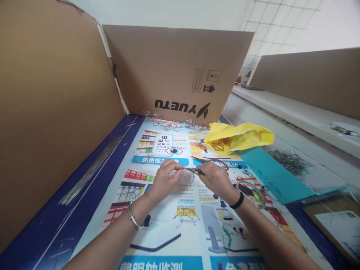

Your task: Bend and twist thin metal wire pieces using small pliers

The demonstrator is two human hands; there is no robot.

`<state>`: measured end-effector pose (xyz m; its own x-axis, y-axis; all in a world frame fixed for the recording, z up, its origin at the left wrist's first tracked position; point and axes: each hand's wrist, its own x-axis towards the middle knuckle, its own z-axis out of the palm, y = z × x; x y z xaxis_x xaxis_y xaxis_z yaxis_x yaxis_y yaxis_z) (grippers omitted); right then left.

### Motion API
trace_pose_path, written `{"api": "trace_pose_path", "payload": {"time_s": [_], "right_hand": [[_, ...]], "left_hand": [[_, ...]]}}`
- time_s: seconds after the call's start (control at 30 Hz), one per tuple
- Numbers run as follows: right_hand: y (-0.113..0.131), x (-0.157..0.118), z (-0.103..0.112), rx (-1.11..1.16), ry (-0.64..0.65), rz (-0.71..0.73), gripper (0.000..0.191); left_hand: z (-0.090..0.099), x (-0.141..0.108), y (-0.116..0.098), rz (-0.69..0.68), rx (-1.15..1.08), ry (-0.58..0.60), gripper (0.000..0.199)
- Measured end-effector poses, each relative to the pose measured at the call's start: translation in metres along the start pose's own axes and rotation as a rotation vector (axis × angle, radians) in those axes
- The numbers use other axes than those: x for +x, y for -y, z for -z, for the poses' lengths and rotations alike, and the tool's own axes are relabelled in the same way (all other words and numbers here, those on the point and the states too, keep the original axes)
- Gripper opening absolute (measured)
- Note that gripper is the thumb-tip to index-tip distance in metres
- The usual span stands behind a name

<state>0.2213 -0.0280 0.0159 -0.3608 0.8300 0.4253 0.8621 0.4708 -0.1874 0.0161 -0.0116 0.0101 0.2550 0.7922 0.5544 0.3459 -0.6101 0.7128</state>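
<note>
Near the middle of the printed mat, my left hand (166, 177) is closed, its thumb and forefinger pinching the edge of a thin wire ring (186, 178). My right hand (218, 179) is wrapped round a pair of pliers (198, 171), whose jaws meet the wire right beside my left fingertips. The ring hangs between the two hands. Just beyond my right hand lie red-handled scissors (222, 162), blades toward the left, partly hidden by that hand.
A yellow bag (239, 137) lies at the back right, near a teal sheet (274, 174) and a pile of wire pieces (291, 161). Straight wires (91, 170) lie at left. Cardboard panels (168, 71) stand behind and left. A wire coil (257, 195) is by my right wrist.
</note>
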Motion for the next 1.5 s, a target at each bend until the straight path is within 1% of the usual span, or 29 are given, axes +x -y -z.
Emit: {"api": "trace_pose_path", "payload": {"time_s": [0.13,0.23,0.37,0.53,0.77,1.03,1.17,1.37,1.5], "right_hand": [[-0.001,-0.002,-0.001,-0.064,-0.09,0.067,0.02],[-0.002,-0.002,0.0,-0.124,-0.131,0.131,0.021],[-0.003,-0.002,0.001,-0.193,-0.155,0.179,0.024],[-0.003,-0.003,0.0,-0.195,-0.164,0.196,0.023],[0.0,-0.002,-0.001,-0.178,-0.131,0.182,0.021],[0.008,0.0,0.007,-0.286,-0.111,0.213,0.021],[0.009,0.001,0.007,-0.282,-0.096,0.195,0.017],[0.009,0.003,0.011,-0.314,-0.042,0.164,0.015],[0.011,0.003,0.012,-0.37,-0.014,0.167,0.014]], "left_hand": [[0.002,-0.002,0.0,-0.166,0.12,-0.031,0.014],[0.003,-0.003,0.001,-0.235,0.198,-0.031,0.014],[0.003,-0.004,0.002,-0.273,0.244,-0.022,0.014],[0.003,-0.003,0.002,-0.284,0.256,-0.019,0.012],[0.002,-0.003,-0.001,-0.234,0.248,0.011,0.012],[-0.001,-0.003,0.001,-0.203,0.185,0.035,0.011],[-0.002,-0.002,0.001,-0.124,0.1,0.042,0.012],[-0.002,-0.001,0.0,0.04,-0.001,0.058,0.012],[-0.002,-0.001,0.001,0.084,-0.016,0.075,0.013]]}}
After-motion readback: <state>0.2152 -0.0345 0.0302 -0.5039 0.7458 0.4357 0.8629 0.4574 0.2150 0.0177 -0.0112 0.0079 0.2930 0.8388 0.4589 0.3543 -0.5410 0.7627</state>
